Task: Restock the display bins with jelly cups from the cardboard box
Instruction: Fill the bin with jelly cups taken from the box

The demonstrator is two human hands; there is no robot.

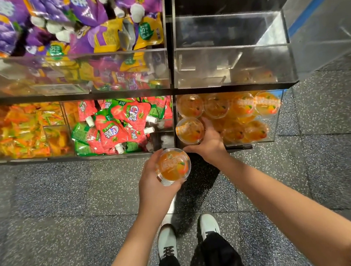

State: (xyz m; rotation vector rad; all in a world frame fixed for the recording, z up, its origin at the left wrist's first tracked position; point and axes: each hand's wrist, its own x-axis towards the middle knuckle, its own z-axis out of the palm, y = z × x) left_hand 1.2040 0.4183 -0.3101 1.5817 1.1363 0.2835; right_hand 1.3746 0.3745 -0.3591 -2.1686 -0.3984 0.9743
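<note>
We had our right hand (208, 142) curled round one cup (190, 131) at the bin (276, 132) front, left hand (153, 183) cradling another cup (172, 165) outside; best seat it level beside its neighbours

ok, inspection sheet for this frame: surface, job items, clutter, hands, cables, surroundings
Surface: speckled grey floor; clear display bins on a dark rack.
Job's things: orange jelly cups fill the lower right bin; cardboard box not in view.
Clutter: strawberry pouches, purple and yellow pouches, orange wrapped sweets in neighbouring bins; upper right bin nearly bare.
Hands: left hand holds one jelly cup over the floor; right hand grips a second cup at the bin's front left corner.
Cables: nothing seen.
Surroundings: person's white shoes, metal panel at right.
</note>
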